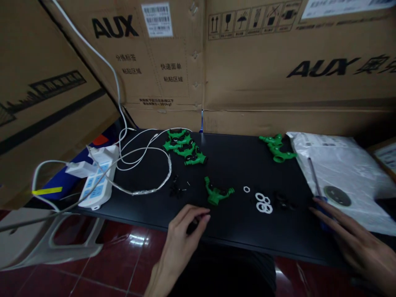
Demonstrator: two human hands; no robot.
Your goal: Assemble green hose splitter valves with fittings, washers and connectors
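By the bag (359, 169), right hand (351, 233) touches screwdriver (314, 177), apparently tool handling, next move requiring steady control; grip of right and left hand (177, 237) indeterminable.

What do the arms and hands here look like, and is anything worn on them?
The left hand and right hand are human, with five-fingered shapes partly hidden. Neither wears a glove. No sleeve, watch or cable shows on the left wrist.
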